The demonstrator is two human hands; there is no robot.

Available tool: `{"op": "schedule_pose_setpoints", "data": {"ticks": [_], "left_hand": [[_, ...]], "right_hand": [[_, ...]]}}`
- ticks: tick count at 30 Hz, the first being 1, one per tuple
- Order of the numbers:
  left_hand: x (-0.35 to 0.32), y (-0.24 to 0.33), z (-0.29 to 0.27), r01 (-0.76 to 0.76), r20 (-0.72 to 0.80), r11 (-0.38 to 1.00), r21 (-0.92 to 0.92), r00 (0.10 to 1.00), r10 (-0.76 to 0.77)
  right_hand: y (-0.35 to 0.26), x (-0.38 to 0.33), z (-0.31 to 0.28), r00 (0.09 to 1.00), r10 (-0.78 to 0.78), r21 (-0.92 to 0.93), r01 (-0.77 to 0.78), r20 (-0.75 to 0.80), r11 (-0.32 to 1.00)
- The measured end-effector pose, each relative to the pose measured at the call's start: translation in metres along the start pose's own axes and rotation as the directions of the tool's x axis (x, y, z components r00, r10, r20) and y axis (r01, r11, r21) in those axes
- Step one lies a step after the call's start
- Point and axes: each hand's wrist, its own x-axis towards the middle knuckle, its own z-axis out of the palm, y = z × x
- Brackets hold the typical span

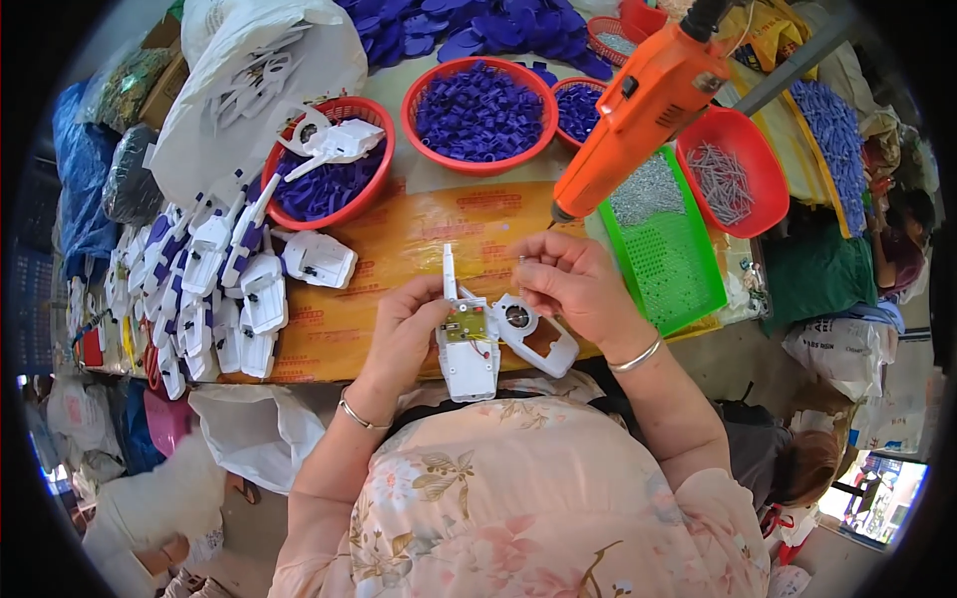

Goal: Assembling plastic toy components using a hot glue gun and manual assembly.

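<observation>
My left hand [407, 324] grips the left edge of a white plastic housing half [469, 374] near the table's front edge. A thin white stem points away from me. Inside the housing sits a green circuit board [465, 325] with a red wire. A second white half [550, 351], carrying a round speaker, lies against its right side. Just above that half, my right hand [570, 284] is closed in a pinch; a tiny pale bit shows at the fingertips, too small to name. An orange electric screwdriver [638, 110] hangs tip down, beyond the right hand.
At right stand a green tray [688, 289] of small screws and a red bowl [733, 169] of longer metal pins. Red baskets [480, 164] of purple parts line the back. White-and-purple housings [264, 299] are piled at left, beside a white sack [214, 130].
</observation>
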Motion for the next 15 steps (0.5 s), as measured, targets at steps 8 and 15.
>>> {"op": "schedule_pose_setpoints", "data": {"ticks": [8, 15], "left_hand": [[-0.005, 0.008, 0.002, 0.049, 0.1, 0.999, -0.016, 0.994, -0.047], [-0.008, 0.004, 0.004, -0.028, 0.126, 1.0, 0.001, 0.992, 0.028]], "right_hand": [[0.012, 0.013, 0.018, 0.992, 0.016, -0.113, -0.002, 0.126, 0.994], [0.02, 0.017, 0.027, 0.982, -0.15, -0.184, 0.169, 0.113, 0.968]]}}
